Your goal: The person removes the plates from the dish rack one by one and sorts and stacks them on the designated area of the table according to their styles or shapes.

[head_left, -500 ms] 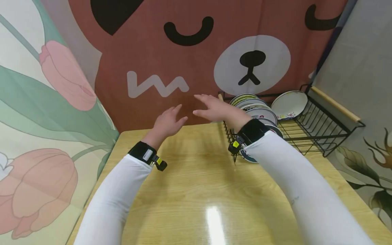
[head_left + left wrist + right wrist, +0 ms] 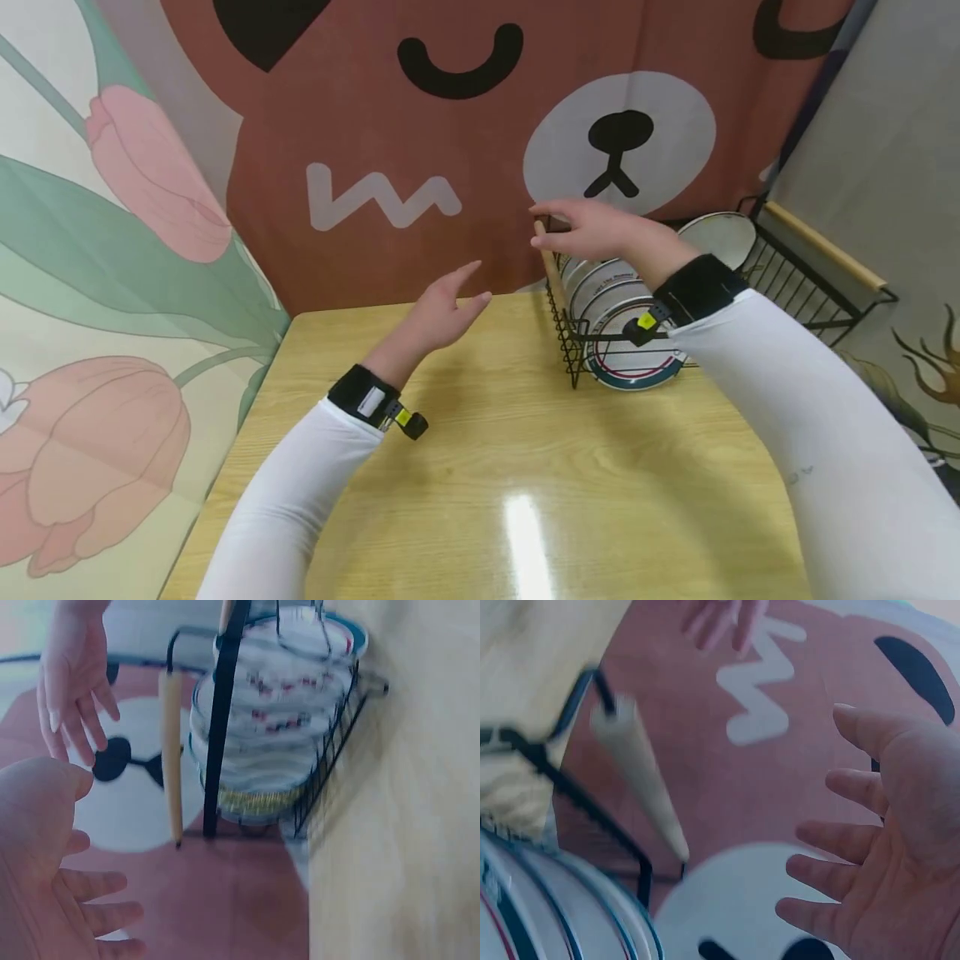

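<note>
My right hand [image 2: 592, 229] hovers over the left end of a black wire dish rack [image 2: 832, 323], its fingers extended and holding nothing. Close by is the rack's left wooden handle [image 2: 553, 271]; in the right wrist view a gap separates the fingers from that handle [image 2: 641, 776]. Several plates [image 2: 630, 358] stand on edge in a row in the rack, partly hidden by my right arm. My left hand [image 2: 442, 317] hangs in the air left of the rack, fingers straight, nothing in it. The left wrist view shows the plates [image 2: 277, 720] behind the rack's bars.
A white plate [image 2: 720, 237] leans at the back of the rack, near the right wooden handle [image 2: 825, 246]. The rack stands on a light wooden table [image 2: 480, 433]. A printed bear curtain [image 2: 360, 275] hangs behind, with a floral one [image 2: 150, 292] at left.
My right hand has moved right and slightly up, over the rack's left handle. My left hand has shifted a little to the right. The plates and rack stay put.
</note>
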A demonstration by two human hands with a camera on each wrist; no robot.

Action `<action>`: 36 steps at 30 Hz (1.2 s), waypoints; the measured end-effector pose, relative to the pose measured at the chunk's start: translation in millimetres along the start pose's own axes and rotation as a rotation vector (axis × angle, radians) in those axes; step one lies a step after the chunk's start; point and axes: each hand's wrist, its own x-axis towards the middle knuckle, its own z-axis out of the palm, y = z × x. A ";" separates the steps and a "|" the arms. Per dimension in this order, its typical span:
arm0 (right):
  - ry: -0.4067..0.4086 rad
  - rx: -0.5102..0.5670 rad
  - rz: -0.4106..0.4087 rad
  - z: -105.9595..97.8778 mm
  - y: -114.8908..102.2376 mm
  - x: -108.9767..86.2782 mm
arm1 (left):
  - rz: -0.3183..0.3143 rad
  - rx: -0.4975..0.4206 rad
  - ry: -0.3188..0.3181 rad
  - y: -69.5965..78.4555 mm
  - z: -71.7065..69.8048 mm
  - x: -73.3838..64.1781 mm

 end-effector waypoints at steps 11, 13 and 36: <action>-0.023 -0.120 0.045 -25.9 63.5 -54.7 | 0.166 -0.294 0.029 46.6 57.6 -36.0; -0.027 -0.139 0.060 -25.1 76.6 -62.7 | 0.217 -0.337 0.045 56.7 67.9 -41.3; -0.115 -0.183 0.040 25.9 123.2 -75.9 | 0.259 -0.577 -0.025 82.7 129.6 -59.6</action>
